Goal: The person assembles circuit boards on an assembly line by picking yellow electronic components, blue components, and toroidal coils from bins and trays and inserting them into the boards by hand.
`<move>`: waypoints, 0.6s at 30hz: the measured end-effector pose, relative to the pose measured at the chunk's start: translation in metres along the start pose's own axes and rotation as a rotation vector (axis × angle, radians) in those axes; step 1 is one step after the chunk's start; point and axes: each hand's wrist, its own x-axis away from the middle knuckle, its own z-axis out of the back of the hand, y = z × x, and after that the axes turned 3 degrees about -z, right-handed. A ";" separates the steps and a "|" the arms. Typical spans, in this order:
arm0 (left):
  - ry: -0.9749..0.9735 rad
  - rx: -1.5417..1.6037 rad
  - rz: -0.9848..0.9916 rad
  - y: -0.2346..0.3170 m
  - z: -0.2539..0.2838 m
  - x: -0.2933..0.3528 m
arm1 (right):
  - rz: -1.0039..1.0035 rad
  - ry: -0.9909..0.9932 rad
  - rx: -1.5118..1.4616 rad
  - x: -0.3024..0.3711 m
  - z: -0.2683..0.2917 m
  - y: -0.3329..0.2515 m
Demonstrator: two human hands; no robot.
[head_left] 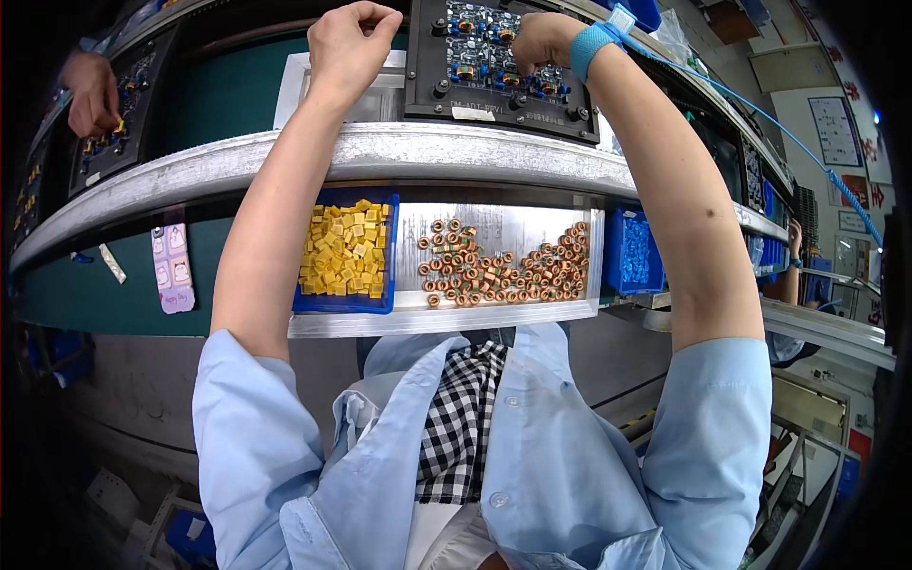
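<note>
My left hand [350,49] is raised at the left of a black fixture tray [423,71], apart from it. Its thumb and fingertips are pinched together, and I cannot make out whether something small is between them. My right hand [546,43] reaches down over the circuit boards [465,47] seated in the fixture. Those fingers are bent together at a board, and their tips are partly hidden; what they grip, if anything, does not show. The boards carry blue parts and copper-wound ring coils. A blue wrist strap [591,49] with a coiled cord circles my right wrist.
Below the metal rail [475,152] stand a blue bin [391,256] of yellow blocks, a metal tray [503,220] of copper-wound ring coils and a blue bin [617,285] of small blue parts. A patterned phone case [172,269] lies left. Another person's hand [92,95] works over a fixture there.
</note>
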 end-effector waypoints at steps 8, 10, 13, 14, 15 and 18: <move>-0.110 -0.051 -0.127 -0.009 -0.010 0.001 | -0.019 0.010 0.043 -0.002 -0.003 -0.002; -0.142 -0.094 -0.186 -0.014 -0.015 0.004 | 0.053 0.076 0.135 -0.004 -0.007 0.002; -0.163 -0.112 -0.220 -0.017 -0.018 0.003 | 0.076 0.101 0.150 -0.006 -0.010 0.007; -0.168 -0.108 -0.221 -0.017 -0.018 0.003 | 0.064 0.090 0.121 -0.007 -0.010 0.008; -0.173 -0.105 -0.222 -0.017 -0.019 0.003 | 0.053 0.080 0.091 -0.008 -0.011 0.010; -0.173 -0.100 -0.232 -0.019 -0.018 0.004 | 0.049 0.082 0.099 0.001 -0.008 0.006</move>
